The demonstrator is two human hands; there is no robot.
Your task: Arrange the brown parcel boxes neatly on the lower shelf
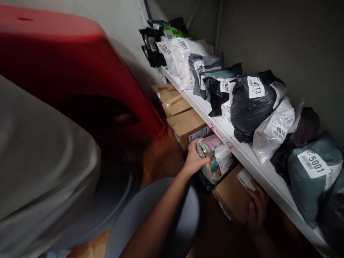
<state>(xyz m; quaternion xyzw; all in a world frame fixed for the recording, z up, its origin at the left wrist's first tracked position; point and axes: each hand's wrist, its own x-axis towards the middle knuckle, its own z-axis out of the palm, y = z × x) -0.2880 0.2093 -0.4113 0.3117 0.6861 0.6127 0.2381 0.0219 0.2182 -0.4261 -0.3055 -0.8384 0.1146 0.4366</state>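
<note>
Far off to the left of both hands a big red plastic tub [67, 61] tilts overhead, blurred, with a grey rounded shape [40, 172] bulging below it and filling that whole side. Between that and the left hand lies a bare strip of wooden floor [158, 157]. Beyond the left hand, further along under the shelf, cardboard boxes [185, 123] stand in a row against the wall, the nearest one just behind the fingers. The left hand [194, 157] is closed around the near end of a clear plastic parcel [216, 159] with coloured contents and a white label, gripping it in the gap below the white shelf [215, 118]. Right of that parcel, and lower, a brown cardboard box [231, 197] sits on the floor; the right hand [256, 209] lies against its near side with the fingers curled over its top edge beside a white label, holding it. The shelf edge hangs directly above both hands and shuts off the space over them, with red marks on its front. On top of the shelf, above and to the right of the hands, bagged parcels are packed tight: a black bag marked 4013 [249, 104], a white bag marked 4014 [274, 129], and furthest right a teal bag marked 5001 [311, 172].
</note>
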